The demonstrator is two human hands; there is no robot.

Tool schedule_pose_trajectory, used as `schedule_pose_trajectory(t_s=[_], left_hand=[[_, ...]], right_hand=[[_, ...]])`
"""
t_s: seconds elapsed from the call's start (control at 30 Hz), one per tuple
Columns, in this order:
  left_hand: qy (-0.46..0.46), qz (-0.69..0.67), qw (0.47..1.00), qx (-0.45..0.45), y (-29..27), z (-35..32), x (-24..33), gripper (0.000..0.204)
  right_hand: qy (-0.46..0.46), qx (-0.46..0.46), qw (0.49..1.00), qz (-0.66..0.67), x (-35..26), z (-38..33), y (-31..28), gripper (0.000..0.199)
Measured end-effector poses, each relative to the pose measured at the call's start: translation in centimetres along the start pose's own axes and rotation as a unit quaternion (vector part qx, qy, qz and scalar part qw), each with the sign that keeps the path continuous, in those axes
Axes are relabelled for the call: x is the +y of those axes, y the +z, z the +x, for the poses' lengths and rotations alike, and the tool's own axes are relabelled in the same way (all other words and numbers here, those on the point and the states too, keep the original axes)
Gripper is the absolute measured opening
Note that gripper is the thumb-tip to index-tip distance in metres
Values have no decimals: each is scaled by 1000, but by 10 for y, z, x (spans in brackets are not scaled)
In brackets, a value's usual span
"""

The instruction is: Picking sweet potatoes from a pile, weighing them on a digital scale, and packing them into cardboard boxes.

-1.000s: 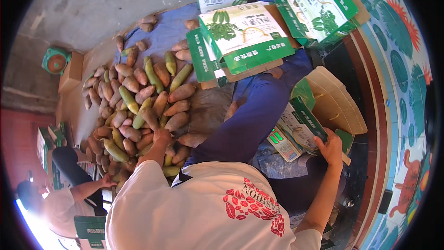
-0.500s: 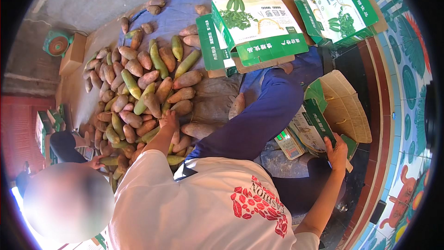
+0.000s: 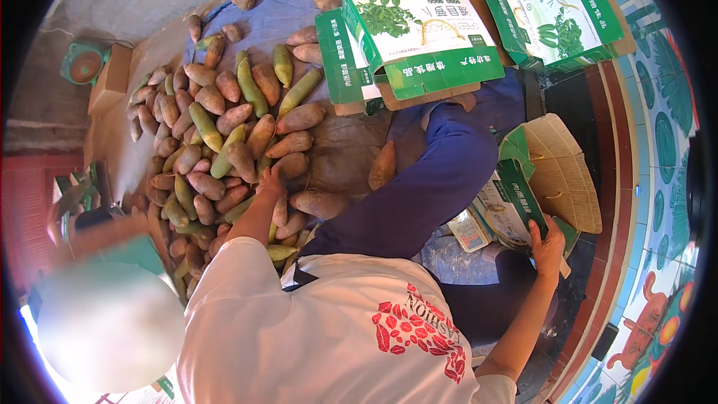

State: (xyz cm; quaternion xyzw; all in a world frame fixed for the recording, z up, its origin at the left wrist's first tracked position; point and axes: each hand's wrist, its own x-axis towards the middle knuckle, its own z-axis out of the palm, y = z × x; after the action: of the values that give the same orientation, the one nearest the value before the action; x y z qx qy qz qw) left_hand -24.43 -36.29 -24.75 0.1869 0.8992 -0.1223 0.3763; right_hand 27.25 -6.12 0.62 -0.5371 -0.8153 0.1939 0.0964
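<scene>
Head view: right hand [image 3: 548,245] pinches an open box [image 3: 508,198]; left hand [image 3: 271,182], grip I cannot tell, is at many unboxed roots [image 3: 208,185].

Green-and-white cartons [image 3: 516,187] bear printed characters; the white shirt [image 3: 329,329] bears dark lettering

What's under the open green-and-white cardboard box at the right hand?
A pale rectangular scale shows past the left edge of the box; the rest of it, and anything else underneath, is covered.

White short-sleeved T-shirt [image 3: 314,329], red petal-like print [image 3: 394,327] and dark lettering [image 3: 430,318] nearer the right grip [image 3: 548,245]; dark-blue trousers [image 3: 404,187] between it and the left grip [image 3: 273,179].
</scene>
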Motion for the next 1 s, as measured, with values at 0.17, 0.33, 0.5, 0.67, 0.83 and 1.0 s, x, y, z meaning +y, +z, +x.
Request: schedule_pose_trajectory(t_s=[0.17, 0.33, 0.5, 0.67, 0.83, 1.0], left_hand=[[13, -7, 997, 72, -3, 24, 0, 77], [1, -52, 996, 74, -14, 44, 8, 80], [-38, -97, 994, 38, -20, 58, 24, 82], [-46, -149, 986, 52, 2, 98, 3, 82], [-71, -137, 987, 44, -16, 82, 34, 80], [-119, -43, 992, 20, -38, 73, 46, 77]], right_hand=[[1, 3, 1000, -8, 2, 2, 2, 36], [-8, 23, 1000, -4, 0, 1, 2, 33], [-9, 24, 999, -22, 4, 1, 0, 31], [-14, 26, 999, -19, -4, 11, 4, 28], [7, 26, 999, -33, 0, 9, 2, 28], [0, 29, 999, -40, 2, 13, 4, 37]])
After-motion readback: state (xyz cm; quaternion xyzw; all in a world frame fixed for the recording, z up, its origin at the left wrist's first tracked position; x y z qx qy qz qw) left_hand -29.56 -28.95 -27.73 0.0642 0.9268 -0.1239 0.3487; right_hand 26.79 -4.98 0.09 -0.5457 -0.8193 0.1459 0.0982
